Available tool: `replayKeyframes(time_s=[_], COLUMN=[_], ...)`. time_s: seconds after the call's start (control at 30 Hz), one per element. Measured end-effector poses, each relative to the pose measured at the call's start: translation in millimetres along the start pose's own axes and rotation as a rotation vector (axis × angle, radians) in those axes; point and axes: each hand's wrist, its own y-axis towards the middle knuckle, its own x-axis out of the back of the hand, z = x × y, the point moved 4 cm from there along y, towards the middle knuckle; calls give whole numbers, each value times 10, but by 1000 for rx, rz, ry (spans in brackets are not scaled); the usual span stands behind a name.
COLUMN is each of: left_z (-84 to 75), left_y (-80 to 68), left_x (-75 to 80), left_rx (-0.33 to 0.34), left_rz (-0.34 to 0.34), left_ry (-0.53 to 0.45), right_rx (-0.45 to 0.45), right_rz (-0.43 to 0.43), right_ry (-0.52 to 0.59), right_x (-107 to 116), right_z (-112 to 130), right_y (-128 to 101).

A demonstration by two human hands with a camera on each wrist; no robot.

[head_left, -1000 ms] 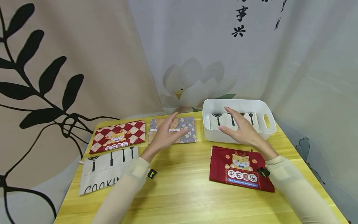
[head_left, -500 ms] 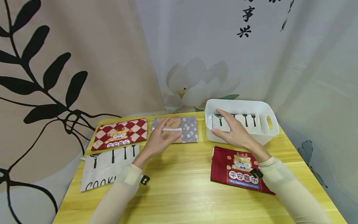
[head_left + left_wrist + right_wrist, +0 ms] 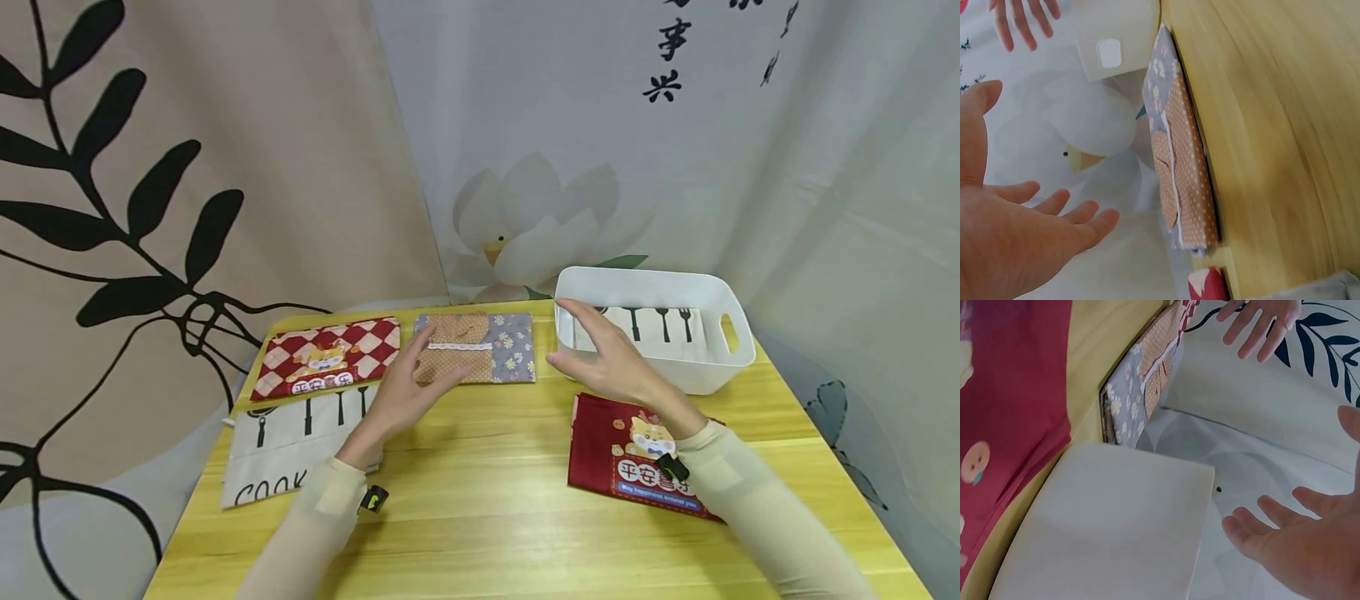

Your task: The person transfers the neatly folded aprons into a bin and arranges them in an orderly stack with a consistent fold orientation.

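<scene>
My left hand [image 3: 396,402] hovers with spread, relaxed fingers over the table's left half, holding nothing. Close by lies a folded cloth with dotted tan and grey daisy patches [image 3: 512,348]. My right hand [image 3: 621,371], also held loosely spread, hangs in front of a white plastic bin [image 3: 675,368] and grips nothing. Inside the bin lies a folded white cloth with black utensil prints [image 3: 681,332]. Below the right hand is a folded dark red cloth [image 3: 596,454] with a cartoon animal, partly covered by the wrist. In the left wrist view the left palm [image 3: 1022,244] is apart from the daisy cloth.
A red-and-cream checked folded cloth [image 3: 330,354] lies at the table's back left. In front of it, a white cloth with utensil prints and lettering [image 3: 273,446] is partly hidden by the left arm. Printed curtains [image 3: 300,167] hang behind the wooden table [image 3: 480,500].
Both hands have drifted left and slightly nearer, still spread and holding nothing. The camera view has shifted a little. The cloths and bin stay in place on the table.
</scene>
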Motion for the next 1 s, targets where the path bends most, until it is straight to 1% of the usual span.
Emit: replayKeyframes(time_s=[0.13,0.33,0.5,0.7,1.0], left_z=[55,152,233,301,403], left_y=[-59,-148,-211,-279,-421], left_x=[63,142,205,298,404], left_rx=[0,34,34,33,35], left_rz=[-15,-32,-43,-60,-82], left_ry=[15,43,57,66,78], right_rx=[17,39,55,68,93], right_rz=[13,34,59,92,121], right_ry=[0,-2,-14,25,68], right_x=[-55,-142,-235,-353,-526], right_z=[70,151,195,276,391], right_y=[26,53,59,69,133])
